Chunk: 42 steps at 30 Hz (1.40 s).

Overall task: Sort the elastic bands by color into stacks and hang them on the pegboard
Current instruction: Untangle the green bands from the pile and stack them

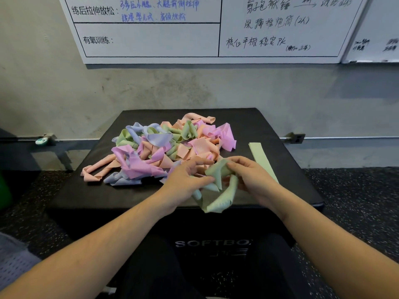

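Observation:
A tangled heap of elastic bands (164, 147) in pink, peach, lilac and pale green lies on top of a black soft box (280, 184). At the heap's near right edge, my left hand (185, 180) and my right hand (248, 173) both grip one crumpled pale green band (218, 197), which droops over the box's front edge. One flattened pale green band (262, 159) lies straight on the box to the right of my right hand. No pegboard is in view.
The box stands against a grey concrete wall (151, 91) carrying a whiteboard (194, 29) with handwriting. Speckled dark rubber floor (356, 201) surrounds the box. A metal rail (345, 138) runs along the wall's base.

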### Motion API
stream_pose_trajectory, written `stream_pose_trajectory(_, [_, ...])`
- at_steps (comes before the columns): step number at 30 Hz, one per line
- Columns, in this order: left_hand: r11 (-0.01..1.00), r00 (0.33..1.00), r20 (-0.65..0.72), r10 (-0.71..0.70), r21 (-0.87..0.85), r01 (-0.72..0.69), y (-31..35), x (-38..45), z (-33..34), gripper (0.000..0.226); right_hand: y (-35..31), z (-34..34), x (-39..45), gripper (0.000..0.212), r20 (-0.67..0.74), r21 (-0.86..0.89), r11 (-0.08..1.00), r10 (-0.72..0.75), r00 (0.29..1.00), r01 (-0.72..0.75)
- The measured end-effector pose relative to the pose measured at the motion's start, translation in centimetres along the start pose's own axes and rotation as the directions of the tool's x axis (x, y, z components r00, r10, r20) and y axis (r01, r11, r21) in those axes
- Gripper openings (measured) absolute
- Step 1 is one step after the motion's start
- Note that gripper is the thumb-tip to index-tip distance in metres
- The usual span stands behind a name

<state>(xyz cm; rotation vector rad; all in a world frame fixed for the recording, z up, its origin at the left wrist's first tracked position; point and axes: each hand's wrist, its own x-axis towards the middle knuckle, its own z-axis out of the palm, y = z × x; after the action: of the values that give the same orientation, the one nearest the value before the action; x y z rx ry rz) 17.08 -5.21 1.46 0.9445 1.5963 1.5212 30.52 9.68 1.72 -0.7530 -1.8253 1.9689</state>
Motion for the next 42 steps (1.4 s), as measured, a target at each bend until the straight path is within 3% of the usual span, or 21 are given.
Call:
stream_pose_trajectory(4, [1.000, 0.995, -0.093, 0.023, -0.012, -0.024, 0.1, -0.8, 1.0, 0.022, 0.5, -0.2, -1.5, 0.011, 0.021, -0.103, 0.995, 0.015, 1.000, -0.013])
stream_pose_trajectory(7, [0.991, 0.990, -0.139, 0.019, -0.128, -0.037, 0.3, -1.0, 1.7, 0.019, 0.3, -0.2, -2.5, 0.015, 0.024, -0.247, 0.967, -0.054, 0.998, 0.058])
stream_pose_trajectory(10, [0.991, 0.985, -0.167, 0.039, -0.120, -0.059, 0.5, -1.0, 1.8, 0.015, 0.0, 0.2, -3.3, 0.026, 0.056, -0.184, 0.968, -0.164, 0.985, 0.172])
stream_pose_trajectory(12, [0.990, 0.982, -0.179, 0.055, -0.120, -0.077, 0.5, -0.9, 1.8, 0.018, 0.2, 0.4, -3.3, 0.024, 0.004, -0.187, 0.949, -0.257, 0.966, 0.253])
stream_pose_trajectory(14, [0.991, 0.978, -0.203, 0.054, -0.111, -0.078, 0.6, -0.9, 1.9, 0.022, 0.6, 0.5, -3.0, 0.012, -0.089, -0.300, 0.894, -0.374, 0.923, 0.333])
stream_pose_trajectory(17, [0.995, 0.977, -0.212, 0.010, -0.092, -0.030, 0.6, -0.9, 2.1, 0.020, 0.6, 0.5, -3.1, 0.023, -0.109, -0.560, 0.741, -0.510, 0.853, 0.371])
stream_pose_trajectory(18, [0.994, 0.978, -0.211, -0.006, -0.104, -0.016, 0.5, -0.9, 2.1, 0.020, 0.5, 0.6, -3.2, 0.026, -0.072, -0.568, 0.742, -0.474, 0.878, 0.355])
stream_pose_trajectory(21, [0.989, 0.979, -0.201, -0.012, -0.144, -0.017, 0.4, -1.1, 2.3, 0.024, 0.5, 1.2, -3.2, 0.019, -0.030, -0.355, 0.909, -0.244, 0.969, 0.218])
stream_pose_trajectory(23, [0.989, 0.981, -0.194, 0.007, -0.142, -0.036, 0.3, -1.2, 2.8, 0.022, 0.6, 1.4, -3.1, 0.013, -0.068, -0.211, 0.966, -0.168, 0.983, 0.150])
stream_pose_trajectory(26, [0.998, 0.976, -0.209, 0.054, -0.031, -0.061, 0.6, -1.1, 3.1, 0.014, 0.6, 1.6, -3.1, 0.009, -0.007, -0.088, 0.991, -0.103, 0.995, 0.102])
stream_pose_trajectory(31, [0.996, 0.971, -0.230, 0.068, 0.077, -0.052, 0.5, -0.8, 3.0, 0.016, 0.7, 1.2, -3.2, 0.029, -0.065, -0.248, 0.959, -0.156, 0.986, 0.135])
stream_pose_trajectory(36, [0.999, 0.951, -0.308, 0.034, 0.007, -0.034, 0.4, -1.0, 3.1, 0.015, 1.3, 1.1, -3.6, 0.045, -0.145, -0.250, 0.958, -0.183, 0.972, 0.143])
stream_pose_trajectory(39, [0.998, 0.963, -0.268, 0.000, -0.055, -0.015, 0.3, -1.1, 3.5, 0.018, 1.5, 1.2, -3.7, 0.037, -0.141, -0.236, 0.967, -0.132, 0.981, 0.096])
stream_pose_trajectory(42, [1.000, 0.963, -0.270, -0.022, -0.007, 0.021, 0.4, -1.3, 3.8, 0.014, 1.7, 1.2, -4.3, 0.019, -0.059, -0.223, 0.971, -0.101, 0.993, 0.086])
